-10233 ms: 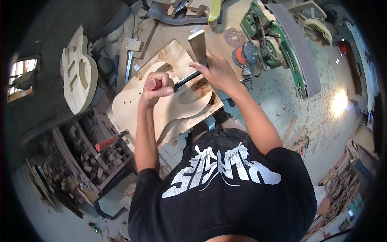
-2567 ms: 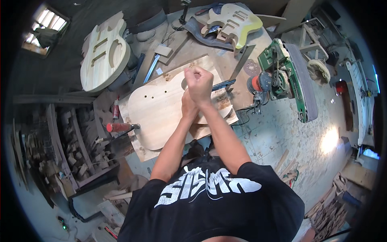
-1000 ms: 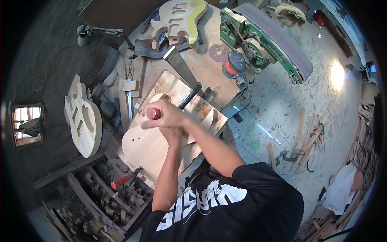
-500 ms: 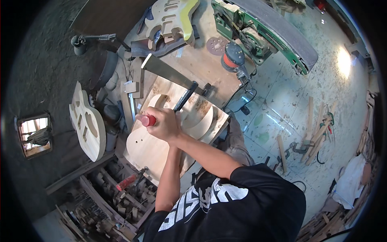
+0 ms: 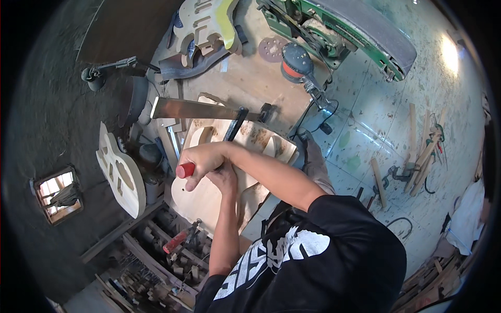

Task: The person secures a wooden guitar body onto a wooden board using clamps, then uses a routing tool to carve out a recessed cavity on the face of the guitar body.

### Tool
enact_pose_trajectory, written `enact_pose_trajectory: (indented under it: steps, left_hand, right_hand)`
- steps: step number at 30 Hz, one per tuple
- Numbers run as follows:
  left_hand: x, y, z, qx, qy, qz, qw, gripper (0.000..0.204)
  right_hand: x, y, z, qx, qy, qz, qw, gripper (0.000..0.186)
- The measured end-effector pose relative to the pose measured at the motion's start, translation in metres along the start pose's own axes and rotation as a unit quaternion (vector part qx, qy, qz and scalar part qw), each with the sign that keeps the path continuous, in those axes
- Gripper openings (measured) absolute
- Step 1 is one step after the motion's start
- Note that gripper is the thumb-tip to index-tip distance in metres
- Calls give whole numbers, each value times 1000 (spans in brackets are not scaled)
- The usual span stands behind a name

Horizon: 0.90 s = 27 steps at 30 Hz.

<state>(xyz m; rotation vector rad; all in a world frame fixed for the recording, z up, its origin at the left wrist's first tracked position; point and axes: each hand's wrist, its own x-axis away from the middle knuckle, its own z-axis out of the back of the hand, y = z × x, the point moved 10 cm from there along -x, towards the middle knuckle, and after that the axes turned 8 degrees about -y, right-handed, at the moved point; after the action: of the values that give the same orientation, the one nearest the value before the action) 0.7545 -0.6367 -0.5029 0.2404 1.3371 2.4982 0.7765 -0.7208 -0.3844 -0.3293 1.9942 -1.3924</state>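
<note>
My right hand is closed round a red cylindrical clamp handle above a pale guitar-shaped wooden piece. My left hand is bent beneath it, its grip partly hidden. That piece lies on a burl-figured board. The clamp's black bar slants up from my hands to a long flat metal strip lying across the far part of the board. A second red-handled clamp holds the near left corner.
An orbital sander and green belt sander occupy the bench. A carved guitar body stands at left, another at back. A lamp reaches over the bench. Wood strips and clamps lie on the floor right.
The metal strip has swung anticlockwise to lie nearly crosswise. My right hand, earlier out by that strip, is on the red handle, turning with it. My view has rotated.
</note>
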Motion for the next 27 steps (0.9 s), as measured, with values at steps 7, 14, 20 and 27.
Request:
enact_pose_trajectory:
  steps: [7,14,20,27]
  left_hand:
    - [1,30,-27,71,-84,47,993,39]
    - [12,35,-18,162,-16,-3,987,41]
    - [3,62,-19,113,-4,15,993,53]
    - [-1,28,-29,79,-73,48,993,57]
  right_hand:
    - [63,-49,11,295,500,35,814,18]
    - [20,-26,10,112,83,-42,989,33]
    - [2,-1,-2,50,-92,-48,993,39]
    - [61,-54,14,287,512,31,809,32]
